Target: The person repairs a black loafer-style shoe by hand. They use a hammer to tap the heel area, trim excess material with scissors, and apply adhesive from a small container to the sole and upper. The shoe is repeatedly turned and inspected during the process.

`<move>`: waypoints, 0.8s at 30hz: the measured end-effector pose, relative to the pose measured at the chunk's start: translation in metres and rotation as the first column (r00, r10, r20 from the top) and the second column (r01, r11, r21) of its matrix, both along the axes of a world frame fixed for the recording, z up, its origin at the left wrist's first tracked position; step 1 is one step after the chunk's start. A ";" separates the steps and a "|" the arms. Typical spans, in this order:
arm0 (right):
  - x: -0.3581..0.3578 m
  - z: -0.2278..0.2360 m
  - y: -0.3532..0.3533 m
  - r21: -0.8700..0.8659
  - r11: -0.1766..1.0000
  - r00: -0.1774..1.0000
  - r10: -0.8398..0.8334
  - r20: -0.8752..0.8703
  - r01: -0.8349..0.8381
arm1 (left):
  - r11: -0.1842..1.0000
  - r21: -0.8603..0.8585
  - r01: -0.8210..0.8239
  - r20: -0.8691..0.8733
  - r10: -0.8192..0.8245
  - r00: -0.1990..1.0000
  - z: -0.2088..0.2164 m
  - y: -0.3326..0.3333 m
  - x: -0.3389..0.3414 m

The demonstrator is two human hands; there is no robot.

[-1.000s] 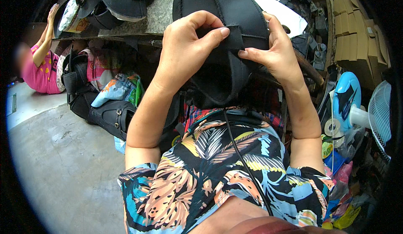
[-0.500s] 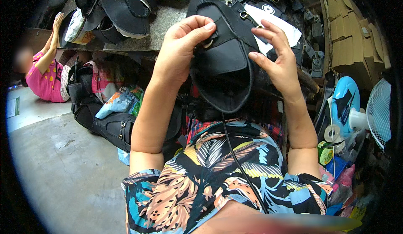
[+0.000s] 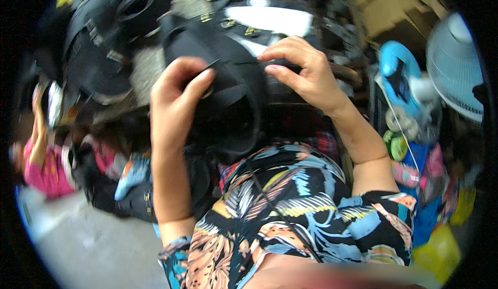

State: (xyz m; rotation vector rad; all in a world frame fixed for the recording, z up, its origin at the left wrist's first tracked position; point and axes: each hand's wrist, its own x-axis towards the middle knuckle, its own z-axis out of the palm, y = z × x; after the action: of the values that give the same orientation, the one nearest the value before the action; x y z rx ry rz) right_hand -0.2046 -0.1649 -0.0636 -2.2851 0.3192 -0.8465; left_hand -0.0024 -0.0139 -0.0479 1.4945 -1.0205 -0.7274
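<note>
At centre, just above the patterned shirt (image 3: 306,211), a black bag piece (image 3: 228,107) is held up before the cluttered table (image 3: 145,71), both hands gripping its strap. Left hand (image 3: 176,94), at 9 o'clock of the piece, pinches the black strap (image 3: 223,89) between thumb and fingers; right hand (image 3: 303,76), at 2 o'clock, presses curled fingers and thumb onto its upper edge. Judged step: fitting or aligning the strap; the next move probably calls for a steady pinch and even tension across both hands.

A grey-topped worktable (image 3: 148,74) carries piled black bag pieces (image 3: 98,55) with metal buckles and a white sheet (image 3: 272,19).
</note>
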 end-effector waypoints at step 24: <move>-0.443 -0.115 -0.210 -0.265 0.249 0.009 -0.745 -0.667 0.932 | 0.997 0.038 0.065 -0.279 -0.052 0.959 0.009 -0.017 0.026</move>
State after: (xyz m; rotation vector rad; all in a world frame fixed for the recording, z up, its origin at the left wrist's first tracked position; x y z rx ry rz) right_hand -0.6472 -0.3750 -0.1788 -1.8144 2.2847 -0.2641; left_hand 0.0236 -0.0312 -0.0389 1.3596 -0.8406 -0.9797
